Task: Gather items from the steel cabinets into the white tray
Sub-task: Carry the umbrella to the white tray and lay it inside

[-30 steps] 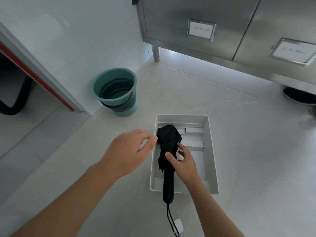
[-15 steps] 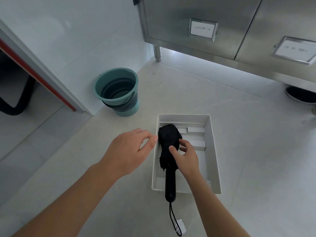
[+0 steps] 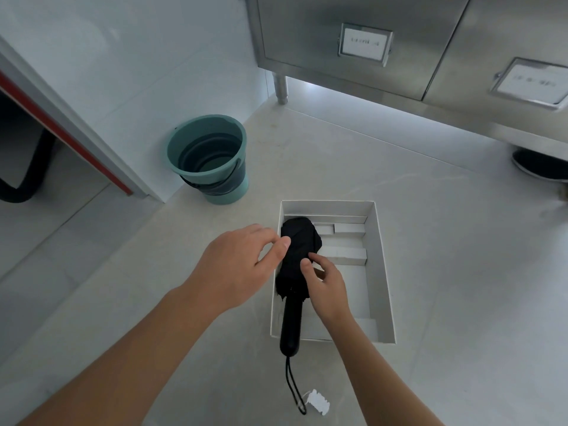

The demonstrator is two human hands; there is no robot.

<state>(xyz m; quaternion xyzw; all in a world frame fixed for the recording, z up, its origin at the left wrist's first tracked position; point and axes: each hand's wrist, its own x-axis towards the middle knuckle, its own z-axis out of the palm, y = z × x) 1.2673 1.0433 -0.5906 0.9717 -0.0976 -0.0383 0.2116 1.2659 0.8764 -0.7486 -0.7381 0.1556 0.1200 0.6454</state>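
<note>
A white tray (image 3: 382, 269) sits on the pale floor in front of me. A folded black umbrella (image 3: 299, 241) lies along its left side, and the handle sticks out over the near rim with a wrist strap and white tag trailing on the floor. My right hand (image 3: 327, 285) pinches the umbrella's fabric at mid-length with thumb and fingers. Relaxed, my left hand (image 3: 242, 269) hovers just left of the tray, its thumb tip touching the umbrella's canopy. The steel cabinets (image 3: 384, 41) stand at the back with doors closed.
A teal collapsible bucket (image 3: 212, 158) stands by the wall, left of the tray. White cardboard inserts (image 3: 347, 255) lie inside the tray. A dark shoe (image 3: 538, 166) pokes out beneath the cabinet at right. A red-edged doorway (image 3: 61, 133) lies to the left.
My right hand has slid up the umbrella from near the handle to the fabric. The left hand has barely moved.
</note>
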